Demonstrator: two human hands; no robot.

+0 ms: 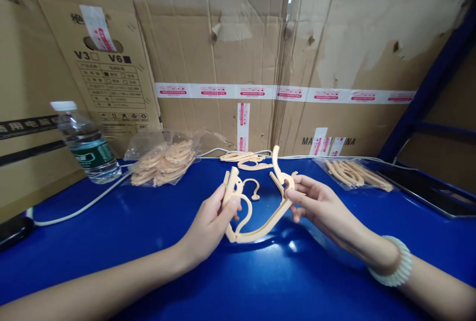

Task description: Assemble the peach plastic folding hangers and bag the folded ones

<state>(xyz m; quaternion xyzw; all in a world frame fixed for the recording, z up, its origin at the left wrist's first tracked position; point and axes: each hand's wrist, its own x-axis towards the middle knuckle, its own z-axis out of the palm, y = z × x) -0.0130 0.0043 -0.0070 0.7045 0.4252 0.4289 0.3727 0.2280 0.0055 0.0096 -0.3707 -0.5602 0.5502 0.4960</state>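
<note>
Both hands hold a peach-coloured plastic folding clothes hanger [265,229] above the blue table. My left hand [211,217] is closed round its left part, thumb in front, where pieces lie side by side. A curved hook-like loop [247,214] shows just right of that thumb. My right hand [316,204] pinches the right end between thumb and fingers, near a short arm that points up. Between the hands the long lower arm runs bent, low on the left and rising to the right. A small hook [256,189] with a round foot shows behind it. Fingers hide some joints.
Loose peach hanger parts [247,158] lie at the back. A clear bag of parts [167,162] stands left, another bag [353,174] right. A water bottle [89,147], white cable [89,207], black device [15,231] and dark phone [427,194] are around. Cardboard [223,53] walls the back.
</note>
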